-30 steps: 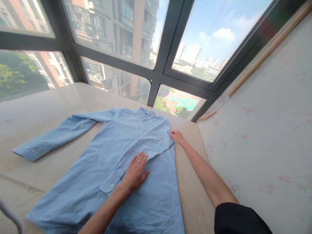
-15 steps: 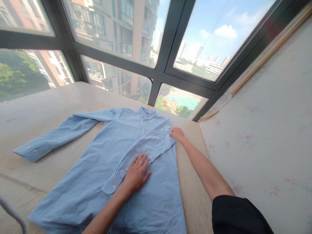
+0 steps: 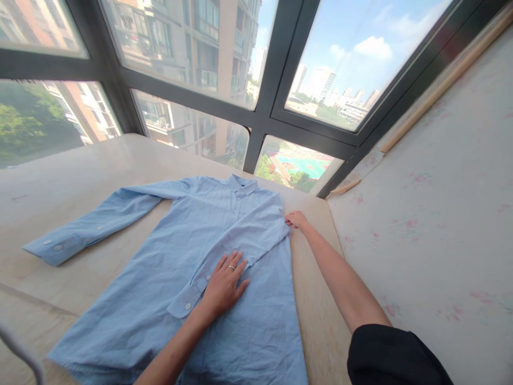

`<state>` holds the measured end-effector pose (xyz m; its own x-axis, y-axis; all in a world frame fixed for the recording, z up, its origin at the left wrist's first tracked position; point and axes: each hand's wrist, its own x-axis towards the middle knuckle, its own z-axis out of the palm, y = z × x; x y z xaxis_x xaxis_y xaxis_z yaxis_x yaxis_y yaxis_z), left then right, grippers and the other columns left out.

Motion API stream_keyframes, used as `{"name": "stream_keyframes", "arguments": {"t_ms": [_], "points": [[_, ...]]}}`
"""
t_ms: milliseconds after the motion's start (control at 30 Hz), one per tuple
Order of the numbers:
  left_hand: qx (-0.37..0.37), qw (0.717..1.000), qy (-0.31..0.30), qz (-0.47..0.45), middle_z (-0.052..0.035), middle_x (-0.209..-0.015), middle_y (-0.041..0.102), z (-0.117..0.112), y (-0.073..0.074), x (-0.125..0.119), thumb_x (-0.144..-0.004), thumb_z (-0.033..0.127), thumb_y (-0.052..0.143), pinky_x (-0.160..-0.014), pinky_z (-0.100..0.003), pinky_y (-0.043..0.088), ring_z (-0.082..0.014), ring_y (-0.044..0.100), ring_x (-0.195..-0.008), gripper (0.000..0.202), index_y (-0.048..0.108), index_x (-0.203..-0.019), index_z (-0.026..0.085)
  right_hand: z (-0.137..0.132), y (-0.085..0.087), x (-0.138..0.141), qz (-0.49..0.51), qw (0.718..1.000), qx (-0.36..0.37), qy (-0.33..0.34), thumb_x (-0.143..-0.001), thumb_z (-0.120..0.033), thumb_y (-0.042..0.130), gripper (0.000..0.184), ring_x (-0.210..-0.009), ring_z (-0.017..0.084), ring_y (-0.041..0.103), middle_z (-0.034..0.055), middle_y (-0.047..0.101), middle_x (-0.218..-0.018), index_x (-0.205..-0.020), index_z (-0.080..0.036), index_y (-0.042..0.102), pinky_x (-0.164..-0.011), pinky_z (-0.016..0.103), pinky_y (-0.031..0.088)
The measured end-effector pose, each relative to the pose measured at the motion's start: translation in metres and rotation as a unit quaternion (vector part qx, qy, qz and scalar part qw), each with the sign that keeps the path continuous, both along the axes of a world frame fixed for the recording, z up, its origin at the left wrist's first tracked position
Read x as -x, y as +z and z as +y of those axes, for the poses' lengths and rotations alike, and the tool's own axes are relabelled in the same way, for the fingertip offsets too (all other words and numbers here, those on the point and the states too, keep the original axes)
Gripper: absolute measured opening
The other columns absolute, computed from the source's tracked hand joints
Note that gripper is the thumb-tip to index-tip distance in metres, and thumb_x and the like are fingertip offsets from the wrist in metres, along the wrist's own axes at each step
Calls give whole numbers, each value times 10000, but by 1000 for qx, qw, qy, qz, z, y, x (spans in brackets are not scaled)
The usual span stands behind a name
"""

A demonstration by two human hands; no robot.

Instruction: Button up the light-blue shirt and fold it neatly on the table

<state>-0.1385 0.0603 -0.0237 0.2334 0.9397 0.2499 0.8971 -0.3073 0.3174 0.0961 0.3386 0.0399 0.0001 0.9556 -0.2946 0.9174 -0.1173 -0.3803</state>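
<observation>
A light blue button-up shirt (image 3: 168,267) lies front side up, its collar toward the window. One sleeve (image 3: 116,214) stretches out to the left, while the other sleeve (image 3: 236,230) is folded diagonally across the chest, its buttoned cuff near the middle. My left hand (image 3: 224,283), with a ring on one finger, rests flat on the folded sleeve and the shirt front, fingers spread. At the shirt's right edge, below the shoulder, my right hand (image 3: 296,219) is closed, fingertips pinching the fabric of the fold. The shirt's lower hem runs partly out of view.
The shirt lies on a pale stone-like ledge (image 3: 100,160) with a seam at lower left. Dark window frames (image 3: 262,112) border the far side. A flower-patterned wall (image 3: 420,214) rises close on the right. A grey curved tube (image 3: 22,350) shows at the lower left edge.
My right hand has shifted slightly right, drawing the shirt's edge outward a little. My left hand stays in place on the sleeve.
</observation>
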Motion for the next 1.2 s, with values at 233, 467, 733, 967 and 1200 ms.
{"name": "stream_keyframes", "arguments": {"t_ms": [233, 467, 733, 967, 1200], "points": [[-2, 1000, 4, -1, -130, -1490, 466, 1, 0, 0, -938, 425, 504, -1159, -504, 320, -274, 383, -1415, 483, 524, -1367, 203, -13, 11, -15, 11, 997, 73, 20, -729, -284, 733, 166, -608, 105, 620, 21, 688, -696, -704, -152, 637, -485, 167, 387], [-2, 1000, 4, -10, -126, -1487, 471, 2, 0, 0, -938, 410, 506, -1159, -501, 322, -269, 394, -1409, 466, 536, -1354, 203, -15, 8, -10, -33, 997, 69, 29, -682, -176, 746, 220, -631, 147, 614, 11, 579, -523, -532, -153, 586, -484, 183, 357], [1, 1000, 7, -25, -123, -1481, 480, 2, 0, 0, -934, 402, 515, -1167, -499, 312, -263, 394, -1409, 454, 540, -1345, 213, -17, 7, -26, 3, 990, 136, -25, -927, -327, 619, 243, -867, 162, 649, 58, 659, -1041, -1084, -141, 629, -731, 323, 562], [-2, 999, 5, -45, -120, -1471, 492, 0, 3, 0, -927, 376, 535, -1178, -494, 295, -258, 402, -1403, 439, 549, -1334, 213, -8, -2, -26, 10, 983, 165, -75, -941, -359, 598, 359, -1049, 222, 621, 92, 596, -1243, -1244, -170, 569, -878, 435, 546], [8, 999, 4, -49, -125, -1463, 500, -1, 7, 0, -923, 375, 543, -1170, -502, 309, -264, 404, -1402, 434, 558, -1322, 208, 24, -6, 2, 12, 996, 78, -50, -947, -385, 582, 321, -949, 191, 650, 79, 647, -1129, -1161, -147, 608, -813, 382, 559]]}}
